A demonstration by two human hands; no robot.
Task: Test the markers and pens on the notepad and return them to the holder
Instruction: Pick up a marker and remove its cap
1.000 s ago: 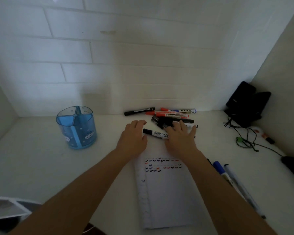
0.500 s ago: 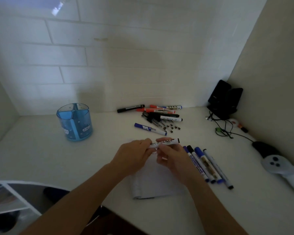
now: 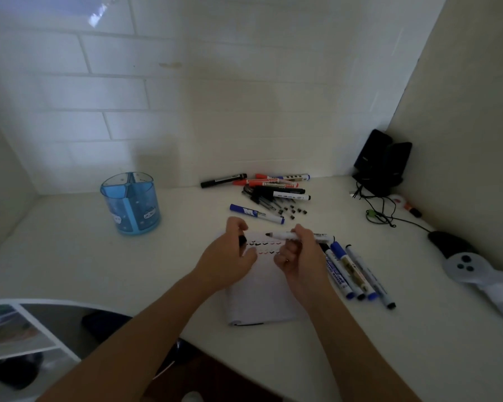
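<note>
Hands first, from the head camera, the only view you have. Your left hand (image 3: 230, 261) and your right hand (image 3: 301, 258) are apart, side by side over the notepad (image 3: 262, 300). Your right hand grips a white marker (image 3: 282, 235) with its dark tip bare and pointing left. Your left hand pinches a small black thing, which looks like the marker's cap (image 3: 241, 241). I judge you are about to draw a test tick.

The notepad lies flat on the white desk (image 3: 70, 256). Rows of little ticks (image 3: 263, 244) show at its top, partly under your hands. The blue holder (image 3: 131, 204) stands well off to the left, near the wall, and no pens stick out of it. A pile of pens and markers (image 3: 273, 188) lies at the back. One blue marker (image 3: 256, 213) lies alone just in front of the pile. A row of markers (image 3: 349, 269) lies just right of the notepad.

What could go wrong? The bare tip could touch your left fingers or the desk and leave ink. The pad is loose, so a hard push could make it slide. The cap is small, so it could slip and roll among the little black bits (image 3: 294, 211) by the pile. If you drop the marker in the holder with no cap, it could dry out.
</note>
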